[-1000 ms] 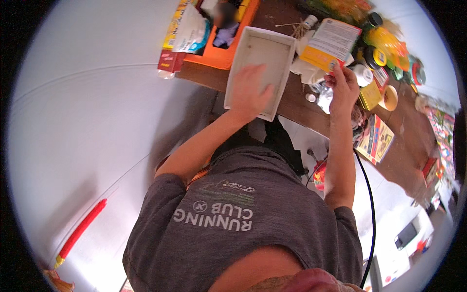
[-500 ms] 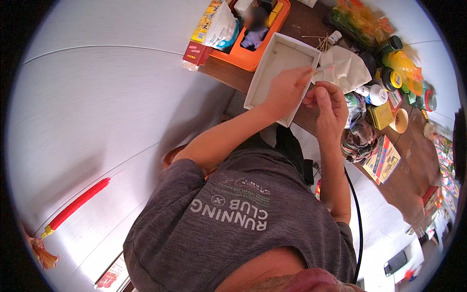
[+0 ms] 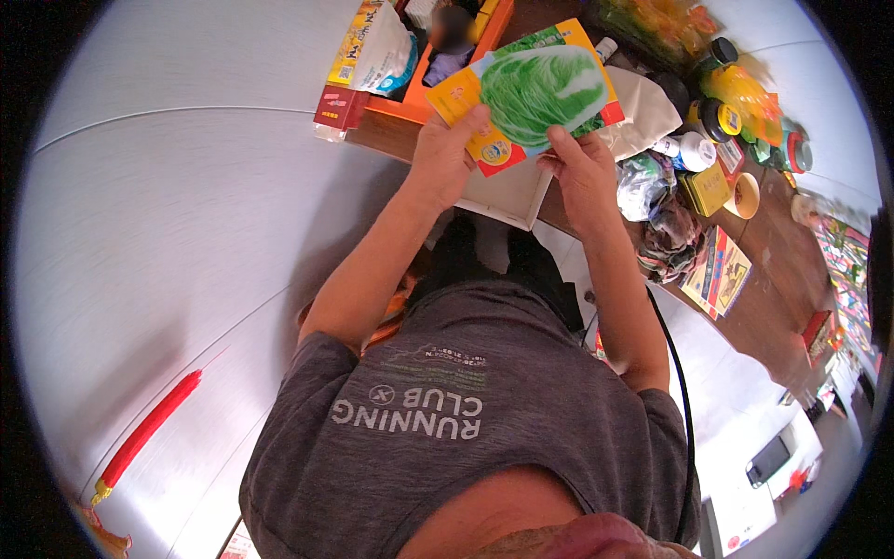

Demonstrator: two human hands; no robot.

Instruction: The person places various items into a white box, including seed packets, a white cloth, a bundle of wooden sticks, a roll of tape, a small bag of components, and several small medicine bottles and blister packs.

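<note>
Cluttered brown table beside grey wall

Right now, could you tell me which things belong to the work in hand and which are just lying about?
In hand:
left hand, right hand, cabbage-picture packet, white tray beneath.

Lying about:
orange bin, jars, booklet, yellow cup.

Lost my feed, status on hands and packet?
Left hand and right hand both grip the cabbage-picture packet. Held above white tray. Nothing blocking.
</note>
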